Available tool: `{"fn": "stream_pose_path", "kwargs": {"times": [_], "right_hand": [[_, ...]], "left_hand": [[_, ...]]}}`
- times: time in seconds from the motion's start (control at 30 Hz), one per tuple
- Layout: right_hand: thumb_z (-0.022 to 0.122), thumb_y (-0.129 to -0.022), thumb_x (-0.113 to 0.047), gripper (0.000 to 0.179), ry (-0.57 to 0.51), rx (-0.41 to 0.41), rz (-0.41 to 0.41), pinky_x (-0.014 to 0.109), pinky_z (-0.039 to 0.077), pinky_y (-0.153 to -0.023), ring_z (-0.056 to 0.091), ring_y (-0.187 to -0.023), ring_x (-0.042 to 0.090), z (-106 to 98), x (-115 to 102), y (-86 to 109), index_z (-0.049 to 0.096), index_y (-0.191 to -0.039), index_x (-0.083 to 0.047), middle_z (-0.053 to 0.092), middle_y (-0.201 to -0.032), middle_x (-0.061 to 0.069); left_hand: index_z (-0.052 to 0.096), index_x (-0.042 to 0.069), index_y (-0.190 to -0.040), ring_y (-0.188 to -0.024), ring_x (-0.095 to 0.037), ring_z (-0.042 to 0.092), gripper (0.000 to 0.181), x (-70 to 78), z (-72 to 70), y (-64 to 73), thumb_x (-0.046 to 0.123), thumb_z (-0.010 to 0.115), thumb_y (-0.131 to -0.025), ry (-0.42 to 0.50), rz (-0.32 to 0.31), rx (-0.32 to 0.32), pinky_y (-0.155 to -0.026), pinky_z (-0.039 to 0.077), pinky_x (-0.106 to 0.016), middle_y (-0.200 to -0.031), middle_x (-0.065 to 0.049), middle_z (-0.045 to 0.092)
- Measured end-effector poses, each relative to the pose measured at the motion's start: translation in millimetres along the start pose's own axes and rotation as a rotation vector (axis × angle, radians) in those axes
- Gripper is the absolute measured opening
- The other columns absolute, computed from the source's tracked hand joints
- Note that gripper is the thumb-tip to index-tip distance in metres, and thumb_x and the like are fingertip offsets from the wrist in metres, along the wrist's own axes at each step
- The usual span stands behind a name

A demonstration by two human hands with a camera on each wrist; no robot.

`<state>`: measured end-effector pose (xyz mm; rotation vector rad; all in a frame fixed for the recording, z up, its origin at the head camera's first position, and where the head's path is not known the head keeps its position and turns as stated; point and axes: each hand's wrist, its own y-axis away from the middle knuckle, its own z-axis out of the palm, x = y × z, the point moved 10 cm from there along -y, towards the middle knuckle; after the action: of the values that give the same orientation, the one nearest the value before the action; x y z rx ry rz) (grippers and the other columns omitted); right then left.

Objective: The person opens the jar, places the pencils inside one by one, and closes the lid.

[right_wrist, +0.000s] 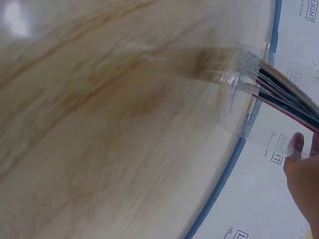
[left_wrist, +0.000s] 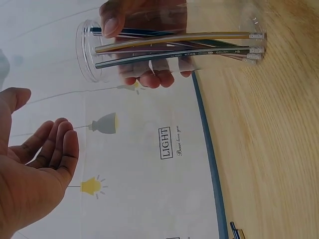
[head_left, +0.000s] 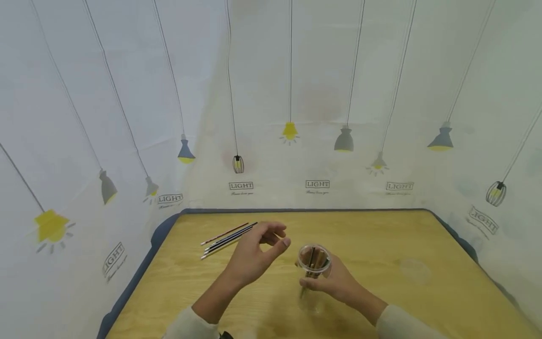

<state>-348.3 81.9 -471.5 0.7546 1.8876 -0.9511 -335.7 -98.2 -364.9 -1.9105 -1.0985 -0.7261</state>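
My right hand (head_left: 338, 280) grips a clear plastic jar (head_left: 311, 301) around its upper part, fingers on one side and thumb on the other. Several pencils (left_wrist: 174, 54) stand inside the jar, their white eraser ends down at its base. In the right wrist view the jar's base (right_wrist: 230, 102) shows close above or on the table; I cannot tell if it touches. To the left of the jar's mouth hovers my left hand (head_left: 256, 252), fingers loosely bent, nothing held. Just beyond it, several loose pencils (head_left: 226, 241) lie side by side on the table, partly hidden by that hand.
The wood-grain table (head_left: 372, 235) has a blue-grey edge (head_left: 305, 210) at the back. Behind and beside it hangs a white sheet (head_left: 271, 84) printed with lamps and the word LIGHT. A faint round mark (head_left: 416, 271) shows at the table's right.
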Motion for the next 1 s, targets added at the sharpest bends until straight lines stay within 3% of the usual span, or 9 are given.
{"fn": "stream_pose_path", "kwargs": {"times": [0.1,0.23,0.3,0.53,0.7,0.83,1.0], "right_hand": [[0.083,-0.099,-0.014,0.057,0.011,0.005,-0.021,0.027,0.053,-0.111,0.072,-0.127,0.026,-5.2,1.1,15.8,0.057,-0.15,-0.01,0.075,-0.139,0.009],[0.081,-0.099,-0.009,0.05,0.03,0.011,-0.061,0.03,0.06,-0.101,0.075,-0.108,0.019,-8.7,4.1,37.9,0.06,-0.144,-0.008,0.077,-0.132,0.007],[0.08,-0.097,-0.005,0.047,0.033,0.016,-0.073,0.033,0.062,-0.095,0.076,-0.1,0.022,-10.4,6.1,48.7,0.062,-0.141,-0.008,0.077,-0.129,0.007],[0.076,-0.098,-0.002,0.047,0.02,0.068,0.011,0.032,0.063,-0.097,0.074,-0.111,0.026,-25.9,19.7,82.9,0.059,-0.141,-0.006,0.075,-0.133,0.013],[0.075,-0.097,0.004,0.05,0.027,0.068,0.014,0.032,0.062,-0.097,0.075,-0.105,0.03,-43.5,23.2,89.9,0.059,-0.142,-0.008,0.075,-0.133,0.011],[0.075,-0.096,0.008,0.052,0.025,0.09,-0.019,0.034,0.064,-0.091,0.077,-0.096,0.024,-50.2,23.9,95.6,0.059,-0.143,-0.008,0.074,-0.131,0.014],[0.077,-0.096,0.007,0.052,0.094,0.171,0.014,0.031,0.062,-0.093,0.076,-0.103,0.024,-66.6,14.9,106.4,0.06,-0.142,-0.01,0.075,-0.13,0.01]], "left_hand": [[0.07,0.02,-0.14,-0.108,-0.013,0.072,0.038,3.8,15.4,2.6,0.041,0.073,-0.108,0.036,0.033,-0.031,-0.097,0.061,-0.038,-0.12,0.003,0.073],[0.07,0.02,-0.139,-0.106,-0.01,0.072,0.038,4.7,36.4,8.0,0.042,0.072,-0.108,0.075,0.053,-0.067,-0.1,0.062,-0.037,-0.119,0.007,0.074],[0.07,0.021,-0.139,-0.106,-0.009,0.072,0.037,4.0,47.1,10.8,0.041,0.073,-0.108,0.093,0.056,-0.077,-0.1,0.062,-0.034,-0.118,0.009,0.073],[0.069,0.021,-0.139,-0.109,-0.007,0.07,0.038,11.8,82.4,16.5,0.045,0.07,-0.109,0.126,0.082,-0.07,-0.104,0.06,-0.033,-0.121,0.007,0.074],[0.069,0.022,-0.14,-0.11,-0.007,0.071,0.038,22.2,100.4,2.9,0.045,0.069,-0.11,0.156,0.101,-0.033,-0.104,0.06,-0.032,-0.121,0.009,0.074],[0.07,0.023,-0.139,-0.108,-0.003,0.07,0.037,31.0,118.6,-15.2,0.046,0.067,-0.111,0.139,0.111,-0.084,-0.099,0.06,-0.028,-0.121,0.011,0.075],[0.07,0.023,-0.14,-0.11,0.001,0.069,0.04,52.1,131.8,-30.6,0.051,0.064,-0.111,0.139,0.154,-0.121,-0.099,0.058,-0.024,-0.122,0.012,0.075]]}}
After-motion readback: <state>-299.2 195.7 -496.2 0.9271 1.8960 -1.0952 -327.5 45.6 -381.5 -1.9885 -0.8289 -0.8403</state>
